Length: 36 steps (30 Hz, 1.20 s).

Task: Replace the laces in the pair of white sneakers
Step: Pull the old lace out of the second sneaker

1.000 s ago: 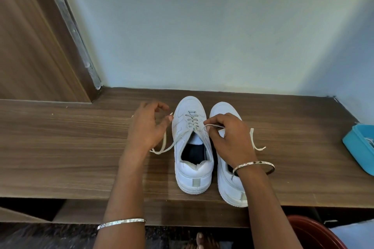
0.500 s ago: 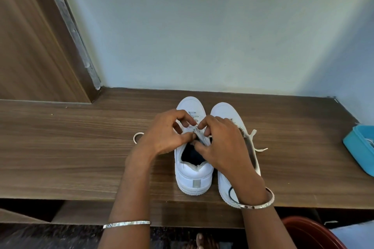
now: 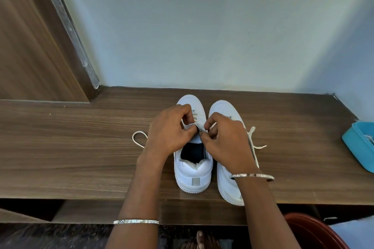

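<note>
Fingers pinching lace, white sneaker tongue

The right hand covers the middle of the right sneaker; the blue tray runs off the picture's edge.

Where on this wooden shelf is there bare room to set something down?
Free: the shelf left of the lace loop, toward the wooden panel; between the loose lace end and the blue tub. Crowded: the middle, where left hand and right hand pinch the lace over the left sneaker.
</note>
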Available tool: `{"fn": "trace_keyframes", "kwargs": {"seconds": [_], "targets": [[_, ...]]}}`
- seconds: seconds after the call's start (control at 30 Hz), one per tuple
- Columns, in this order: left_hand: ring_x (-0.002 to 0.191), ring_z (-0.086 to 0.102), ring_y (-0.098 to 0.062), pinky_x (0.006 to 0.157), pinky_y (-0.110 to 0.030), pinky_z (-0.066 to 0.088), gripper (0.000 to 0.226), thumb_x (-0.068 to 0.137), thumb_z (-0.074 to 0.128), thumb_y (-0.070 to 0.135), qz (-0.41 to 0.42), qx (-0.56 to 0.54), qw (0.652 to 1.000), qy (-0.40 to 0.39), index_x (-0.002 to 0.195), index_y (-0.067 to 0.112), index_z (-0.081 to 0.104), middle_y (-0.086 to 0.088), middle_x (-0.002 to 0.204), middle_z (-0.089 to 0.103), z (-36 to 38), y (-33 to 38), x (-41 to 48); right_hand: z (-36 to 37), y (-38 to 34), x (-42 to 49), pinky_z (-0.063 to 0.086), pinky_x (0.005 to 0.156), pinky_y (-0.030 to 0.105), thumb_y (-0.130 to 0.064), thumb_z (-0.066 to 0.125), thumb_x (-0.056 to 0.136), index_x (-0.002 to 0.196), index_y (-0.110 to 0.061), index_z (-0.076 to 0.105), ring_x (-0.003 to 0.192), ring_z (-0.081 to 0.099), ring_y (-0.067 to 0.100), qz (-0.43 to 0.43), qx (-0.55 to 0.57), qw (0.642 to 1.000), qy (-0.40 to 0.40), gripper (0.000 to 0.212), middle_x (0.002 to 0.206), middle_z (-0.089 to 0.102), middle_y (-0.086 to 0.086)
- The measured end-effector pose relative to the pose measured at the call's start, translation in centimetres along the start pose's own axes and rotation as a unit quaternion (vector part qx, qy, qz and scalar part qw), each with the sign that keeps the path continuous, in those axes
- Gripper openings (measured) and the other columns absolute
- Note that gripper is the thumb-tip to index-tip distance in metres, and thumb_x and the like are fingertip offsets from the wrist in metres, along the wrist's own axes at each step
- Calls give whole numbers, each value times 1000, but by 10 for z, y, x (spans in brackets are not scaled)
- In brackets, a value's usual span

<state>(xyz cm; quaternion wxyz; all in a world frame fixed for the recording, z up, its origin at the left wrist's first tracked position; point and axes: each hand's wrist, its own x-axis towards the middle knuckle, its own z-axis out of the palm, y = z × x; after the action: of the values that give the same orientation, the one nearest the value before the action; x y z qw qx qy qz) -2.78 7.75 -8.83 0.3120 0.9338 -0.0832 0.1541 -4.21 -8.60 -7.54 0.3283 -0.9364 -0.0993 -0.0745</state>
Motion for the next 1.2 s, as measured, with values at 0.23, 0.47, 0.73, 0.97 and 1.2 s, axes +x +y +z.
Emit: {"fn": "trace_keyframes", "kwargs": {"seconds": [0.23, 0.47, 0.73, 0.97, 1.2], "targets": [[74, 57, -20, 60, -19, 42, 12, 89, 70, 16, -75, -187, 979, -37, 85, 21, 59, 9, 88, 62, 2, -5, -1, 0, 2, 2, 41, 62, 18, -21, 73, 85, 90, -20, 62, 65, 63, 7, 24, 35, 999, -4, 12, 64, 68, -6], [74, 56, -1, 71, -25, 40, 18, 97, 57, 20, -128, -339, 930, -58, 80, 19, 61, 5, 87, 60, -6, 0, 5, 1, 2, 3, 47, 70, 28, -21, 74, 84, 92, -21, 62, 67, 64, 8, 45, 47, 998, -12, 14, 65, 67, -7], [62, 49, -16, 72, -32, 38, 48, 95, 61, 31, -231, -524, 818, 53, 47, 24, 59, 7, 51, 51, -29, 2, 3, -2, 1, 3, 31, 58, 6, -23, 74, 86, 94, -22, 62, 66, 62, 1, 52, 49, 997, -23, 14, 67, 70, -6], [50, 43, -7, 63, -24, 38, 23, 96, 60, 27, -263, -568, 777, 75, 82, 10, 68, 12, 45, 47, -41, -2, -1, -2, 2, 3, 34, 57, 5, -21, 74, 85, 91, -22, 62, 67, 60, -2, 58, 56, 997, -21, 13, 65, 68, -8], [43, 31, -9, 47, -22, 33, 32, 94, 60, 39, -359, -626, 681, 127, 71, 19, 49, 8, 52, 51, -48, -28, -5, -1, 2, 3, 42, 70, 19, -22, 74, 86, 91, -23, 62, 68, 62, 1, 61, 56, 996, -20, 13, 64, 69, -7]]}}
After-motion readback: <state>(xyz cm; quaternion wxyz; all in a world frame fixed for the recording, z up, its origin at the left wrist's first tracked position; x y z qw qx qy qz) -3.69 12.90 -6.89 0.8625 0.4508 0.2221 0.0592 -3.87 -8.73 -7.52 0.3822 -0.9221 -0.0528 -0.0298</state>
